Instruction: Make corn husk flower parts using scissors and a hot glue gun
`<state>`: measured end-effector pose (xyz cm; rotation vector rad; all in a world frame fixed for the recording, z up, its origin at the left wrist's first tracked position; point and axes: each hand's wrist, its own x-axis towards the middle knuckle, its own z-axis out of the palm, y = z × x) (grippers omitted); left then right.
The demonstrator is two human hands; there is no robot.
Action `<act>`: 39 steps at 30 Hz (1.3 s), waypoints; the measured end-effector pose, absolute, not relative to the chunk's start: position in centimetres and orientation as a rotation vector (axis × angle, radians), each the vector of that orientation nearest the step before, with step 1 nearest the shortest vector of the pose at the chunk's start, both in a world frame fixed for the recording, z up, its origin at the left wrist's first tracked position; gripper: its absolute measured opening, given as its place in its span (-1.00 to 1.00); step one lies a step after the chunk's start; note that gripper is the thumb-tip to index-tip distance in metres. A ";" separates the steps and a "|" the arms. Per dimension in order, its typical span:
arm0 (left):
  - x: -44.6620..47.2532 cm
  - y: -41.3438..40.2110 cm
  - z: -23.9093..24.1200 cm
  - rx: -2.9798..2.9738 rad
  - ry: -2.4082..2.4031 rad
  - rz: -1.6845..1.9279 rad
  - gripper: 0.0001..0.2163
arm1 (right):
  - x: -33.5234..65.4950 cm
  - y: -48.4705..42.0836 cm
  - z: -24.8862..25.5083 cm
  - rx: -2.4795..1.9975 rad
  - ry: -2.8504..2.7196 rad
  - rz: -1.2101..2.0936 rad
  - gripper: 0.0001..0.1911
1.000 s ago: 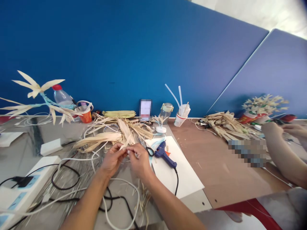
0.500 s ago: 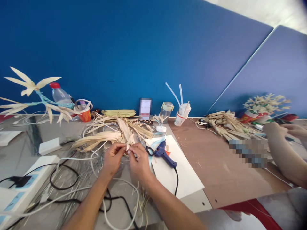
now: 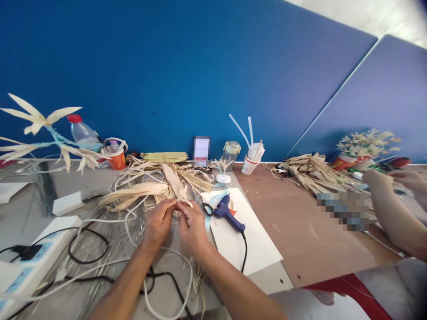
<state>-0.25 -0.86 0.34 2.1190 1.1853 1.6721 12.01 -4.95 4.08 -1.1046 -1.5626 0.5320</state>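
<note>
Husk piece [image 3: 186, 202]: between both hands, at near side of the husk pile [image 3: 135, 194]; long axis runs roughly left to right, right tip curving nearer.
Left hand [image 3: 159, 224]: fingertips pinch the husk piece.
Right hand [image 3: 193, 226]: thumb and fingers grip it also.
Orange cup [image 3: 118, 162]: far left, holds something purple.
White cup [image 3: 250, 166]: far middle, contains two straws [image 3: 250, 129].

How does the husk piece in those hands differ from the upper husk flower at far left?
The husk piece is held between the left hand and right hand; the husk flower tops a light-blue stem. The piece shows as a small curved strip; the flower spreads several long, pointed petals. Both are pale.
</note>
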 end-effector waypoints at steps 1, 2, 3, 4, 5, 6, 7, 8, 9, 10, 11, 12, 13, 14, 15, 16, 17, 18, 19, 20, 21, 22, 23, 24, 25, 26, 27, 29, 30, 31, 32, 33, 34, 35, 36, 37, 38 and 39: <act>-0.3 -0.9 0.3 2.116 1.175 1.670 -0.86 | 12.0 -5.0 4.1 -1.101 -1.559 0.533 -0.63; -0.3 -0.9 0.3 2.102 1.164 1.669 -0.86 | 12.0 -5.0 4.1 -1.098 -1.557 0.532 -0.63; -0.3 -0.9 0.4 2.073 1.153 1.667 -0.86 | 12.0 -5.1 4.1 -1.097 -1.557 0.529 -0.64; -0.3 -1.0 0.4 2.028 1.146 1.662 -0.87 | 12.1 -5.1 4.1 -1.097 -1.561 0.524 -0.65; -0.3 -1.0 0.6 1.962 1.147 1.651 -0.88 | 12.1 -5.1 4.1 -1.096 -1.571 0.520 -0.65; -0.2 -1.0 0.7 1.875 1.154 1.636 -0.89 | 12.2 -5.1 4.2 -1.091 -1.580 0.519 -0.66; -0.2 -1.0 0.9 1.769 1.159 1.614 -0.91 | 12.3 -5.1 4.2 -1.082 -1.588 0.524 -0.67; 0.0 -1.0 1.0 1.649 1.157 1.591 -0.92 | 12.3 -5.1 4.2 -1.064 -1.592 0.538 -0.68; 0.1 -0.9 1.2 1.523 1.132 1.566 -0.93 | 12.4 -5.0 4.3 -1.041 -1.581 0.560 -0.69; 0.2 -0.9 1.3 1.404 1.094 1.536 -0.92 | 12.5 -4.9 4.3 -1.013 -1.556 0.592 -0.70; 0.4 -0.9 1.4 1.301 1.044 1.504 -0.89 | 12.6 -4.8 4.4 -0.988 -1.517 0.632 -0.71; 0.5 -0.9 1.5 1.216 0.988 1.469 -0.87 | 12.7 -4.7 4.4 -0.971 -1.465 0.674 -0.72; 0.7 -0.9 1.6 1.148 0.936 1.435 -0.85 | 12.8 -4.5 4.4 -0.966 -1.402 0.714 -0.73; 0.8 -1.0 1.7 1.096 0.892 1.405 -0.84 | 12.8 -4.4 4.4 -0.974 -1.333 0.749 -0.74; 1.0 -1.1 1.7 1.055 0.859 1.383 -0.84 | 12.9 -4.2 4.3 -0.995 -1.269 0.776 -0.75; 1.1 -1.2 1.8 1.021 0.835 1.368 -0.84 | 12.9 -4.0 4.3 -1.021 -1.216 0.795 -0.77; 1.2 -1.3 1.8 0.994 0.822 1.359 -0.84 | 12.9 -3.8 4.3 -1.044 -1.177 0.809 -0.78; 1.3 -1.3 1.8 0.978 0.818 1.352 -0.84 | 12.9 -3.7 4.2 -1.062 -1.155 0.818 -0.79; 1.3 -1.4 1.8 0.974 0.819 1.346 -0.84 | 12.9 -3.5 4.2 -1.071 -1.147 0.825 -0.81; 1.4 -1.5 1.8 0.977 0.820 1.340 -0.84 | 12.8 -3.4 4.1 -1.073 -1.148 0.834 -0.82; 1.4 -1.5 1.7 0.984 0.821 1.335 -0.83 | 12.8 -3.3 4.1 -1.072 -1.154 0.843 -0.83; 1.4 -1.5 1.6 0.990 0.823 1.333 -0.83 | 12.7 -3.3 4.1 -1.069 -1.158 0.854 -0.84; 1.4 -1.4 1.5 0.996 0.828 1.331 -0.83 | 12.6 -3.2 4.1 -1.066 -1.159 0.866 -0.85; 1.4 -1.4 1.4 1.001 0.834 1.328 -0.82 | 12.5 -3.2 4.1 -1.063 -1.154 0.880 -0.87; 1.4 -1.4 1.3 1.006 0.844 1.323 -0.82 | 12.5 -3.1 4.1 -1.058 -1.145 0.894 -0.88; 1.3 -1.4 1.2 1.012 0.855 1.313 -0.82 | 12.4 -3.1 4.1 -1.055 -1.134 0.907 -0.89; 1.3 -1.3 1.1 1.022 0.864 1.304 -0.81 | 12.4 -3.1 4.1 -1.053 -1.124 0.918 -0.90; 1.2 -1.3 0.9 1.047 0.874 1.288 -0.82 | 12.5 -3.1 4.1 -1.049 -1.115 0.928 -0.91; 1.2 -1.3 0.8 1.063 0.875 1.288 -0.82 | 12.5 -3.1 4.1 -1.046 -1.117 0.922 -0.91; 1.2 -1.3 0.8 1.082 0.877 1.294 -0.83 | 12.6 -3.1 4.1 -1.045 -1.127 0.912 -0.91; 1.1 -1.3 0.8 1.105 0.883 1.303 -0.84 | 12.6 -3.2 4.1 -1.044 -1.138 0.897 -0.91; 1.1 -1.4 0.8 1.130 0.892 1.311 -0.85 | 12.7 -3.2 4.1 -1.043 -1.150 0.882 -0.90; 1.1 -1.4 0.9 1.157 0.904 1.320 -0.86 | 12.7 -3.2 4.1 -1.043 -1.161 0.870 -0.90; 1.1 -1.4 1.0 1.182 0.920 1.329 -0.87 | 12.8 -3.2 4.1 -1.043 -1.168 0.864 -0.90; 1.2 -1.5 1.1 1.203 0.938 1.335 -0.87 | 12.7 -3.2 4.0 -1.043 -1.170 0.863 -0.90; 1.2 -1.5 1.1 1.215 0.957 1.338 -0.87 | 12.7 -3.2 3.9 -1.045 -1.164 0.865 -0.90; 1.3 -1.5 1.2 1.217 0.972 1.337 -0.86 | 12.6 -3.2 3.8 -1.046 -1.152 0.872 -0.90; 1.3 -1.5 1.2 1.205 0.979 1.336 -0.86 | 12.5 -3.1 3.6 -1.046 -1.135 0.890 -0.90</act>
